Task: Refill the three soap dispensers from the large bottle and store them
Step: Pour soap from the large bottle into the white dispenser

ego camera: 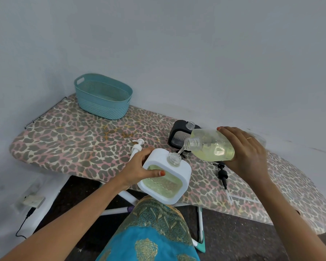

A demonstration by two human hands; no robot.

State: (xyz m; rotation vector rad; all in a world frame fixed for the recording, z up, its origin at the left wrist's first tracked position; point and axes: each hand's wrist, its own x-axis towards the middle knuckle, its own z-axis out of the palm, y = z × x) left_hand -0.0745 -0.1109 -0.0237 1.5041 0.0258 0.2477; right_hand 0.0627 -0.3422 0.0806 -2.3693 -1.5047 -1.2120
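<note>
From the head camera, the left hand (142, 166) grips a white soap dispenser (164, 180) by its left side, thumb curled across the clear front window, and tilts it at the near edge of the ironing board (64, 140). Its neck is uncapped, and pale yellow-green soap shows through the window.

The right hand (247, 157) wraps around the large bottle (212, 146) and holds it tipped on its side, mouth pointing toward the left hand. A thin stream of soap runs from that mouth into the dispenser's neck.

A white pump (137, 146) lies just behind the left hand. A black dispenser (178, 137) (also uncapped) stands beyond the bottle's mouth, and a black pump (222, 173) lies just below the right hand. A teal basket (102, 98) sits well beyond the left hand.
</note>
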